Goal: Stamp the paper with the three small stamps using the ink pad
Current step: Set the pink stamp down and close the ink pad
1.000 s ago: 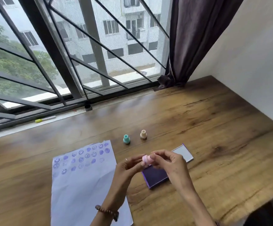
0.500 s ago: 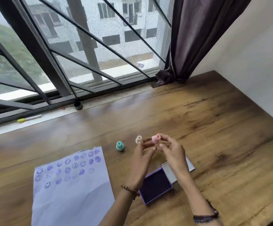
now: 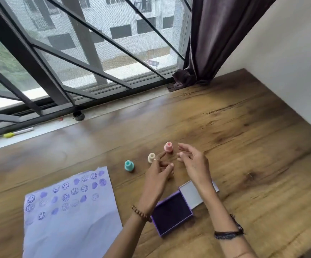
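Three small stamps stand in a row on the wooden desk: a teal stamp (image 3: pixel 129 165), a beige stamp (image 3: pixel 151 157) and a pink stamp (image 3: pixel 168 147). My left hand (image 3: pixel 156 175) hovers just in front of the beige one, fingers apart, holding nothing. My right hand (image 3: pixel 192 162) is open just right of the pink stamp, not touching it. The open purple ink pad (image 3: pixel 171 213) with its grey lid (image 3: pixel 193 194) lies below my hands. The pale paper (image 3: pixel 71 216) at the left carries several purple smiley and blob prints.
A window with dark bars (image 3: pixel 39 58) runs along the desk's far edge. On the sill lie a yellow-capped marker (image 3: pixel 18 132) and a small black cap (image 3: pixel 78 115). A dark curtain (image 3: pixel 212 40) hangs at the right corner beside a white wall (image 3: pixel 290 58).
The pink stamp, held between both hands before, now stands on the desk beside the beige one. Both hands have let go and opened. The camera view has shifted.
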A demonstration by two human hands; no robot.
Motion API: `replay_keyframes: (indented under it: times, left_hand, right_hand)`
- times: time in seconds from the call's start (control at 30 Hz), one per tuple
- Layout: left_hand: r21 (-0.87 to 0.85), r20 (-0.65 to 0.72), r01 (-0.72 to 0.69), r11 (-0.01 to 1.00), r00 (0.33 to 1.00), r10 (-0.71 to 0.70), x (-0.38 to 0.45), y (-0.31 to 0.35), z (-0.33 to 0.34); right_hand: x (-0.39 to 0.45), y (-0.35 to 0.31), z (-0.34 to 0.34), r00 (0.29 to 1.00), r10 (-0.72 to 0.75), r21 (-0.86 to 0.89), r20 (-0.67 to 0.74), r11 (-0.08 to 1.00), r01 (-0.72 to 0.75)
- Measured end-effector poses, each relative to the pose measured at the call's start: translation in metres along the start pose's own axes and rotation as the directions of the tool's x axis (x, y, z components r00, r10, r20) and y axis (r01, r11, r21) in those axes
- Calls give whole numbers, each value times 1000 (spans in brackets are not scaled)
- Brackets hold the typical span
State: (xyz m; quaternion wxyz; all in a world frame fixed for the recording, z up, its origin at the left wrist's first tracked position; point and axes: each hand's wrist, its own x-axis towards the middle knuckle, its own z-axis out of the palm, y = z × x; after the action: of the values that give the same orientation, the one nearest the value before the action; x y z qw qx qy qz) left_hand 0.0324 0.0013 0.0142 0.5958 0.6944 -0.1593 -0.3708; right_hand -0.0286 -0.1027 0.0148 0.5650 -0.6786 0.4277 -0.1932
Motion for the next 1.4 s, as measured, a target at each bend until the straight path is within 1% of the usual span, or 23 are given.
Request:
replay_keyframes:
  times: [0.07, 0.13, 0.2, 0.27, 0.33, 0.4, 0.47, 0.57, 0.67, 0.73, 0.77, 0.8, 0.87, 0.93, 1.0, 1.07, 1.17, 1.27, 1.33, 1.4]
  left_hand:
    - [155, -5, -66, 986, 998, 67, -14, -1, -7]
    - [315, 30, -135, 939, 991, 132, -30, -4, -14]
    - [491, 110, -214, 844, 977, 183, -44, -9, -19]
    - [631, 202, -276, 725, 961, 190, -53, -15, -19]
    - [717, 256, -304, 628, 952, 170, -58, -20, -17]
    - [768, 293, -348, 538, 937, 188, -60, -24, -14]
    - [783, 306, -367, 503, 930, 202, -62, -27, -14]
    - [788, 305, -362, 497, 932, 195, -64, -32, -16]
    - [784, 316, -366, 502, 931, 184, -66, -33, -16]
    - [777, 322, -361, 516, 932, 168, -66, -33, -17]
    - [772, 329, -361, 523, 931, 158, -66, -32, -18]
    - [765, 338, -363, 531, 929, 148, -67, -32, -19]
    - [735, 352, -365, 572, 926, 138, -69, -31, -22]
    - [693, 339, -362, 624, 927, 161, -73, -31, -29]
    - [655, 299, -356, 667, 932, 203, -79, -32, -40]
    - [608, 254, -328, 723, 943, 214, -86, -36, -56]
    - [594, 181, -329, 734, 944, 277, -97, -45, -79]
    - [606, 160, -331, 723, 941, 297, -103, -49, -91]
    - [608, 161, -335, 720, 940, 301, -104, -51, -94]
    - [605, 160, -342, 719, 937, 311, -104, -52, -95]
  right_hand:
    - [-17, 4, -15, 997, -17, -18, -72, 1000, 16]
    - [-33, 12, -33, 987, -25, -106, -160, 994, 8]
    - [-48, 22, -50, 973, -3, -177, -233, 983, -39]
    - [-62, 31, -61, 955, 6, -238, -298, 968, -80]
    - [-74, 38, -64, 938, -11, -325, -348, 939, -110]
    - [-82, 43, -62, 937, -17, -368, -349, 922, -120]
    - [-87, 46, -59, 938, -21, -378, -347, 918, -119]
    - [-89, 48, -55, 922, -28, -327, -385, 939, -108]
    - [-90, 46, -58, 914, 29, -185, -406, 976, -113]
    - [-93, 40, -61, 923, 28, -110, -385, 991, -76]
    - [-96, 37, -62, 925, -5, -102, -380, 994, -37]
    - [-100, 33, -63, 924, -58, -116, -378, 993, 15]
    - [-111, 24, -61, 912, -196, -197, -359, 972, 132]
    - [-127, 17, -56, 894, -339, -297, -294, 921, 252]
    - [-144, 15, -48, 852, -495, -427, -171, 816, 389]
    - [-161, 21, -37, 811, -584, -533, -25, 695, 484]
    - [-180, 39, -18, 770, -629, -590, 111, 582, 560]
    - [-188, 55, -5, 772, -592, -629, 232, 514, 583]
    - [-189, 60, -2, 779, -575, -631, 250, 513, 582]
    - [-186, 58, -2, 817, -546, -620, 186, 579, 529]
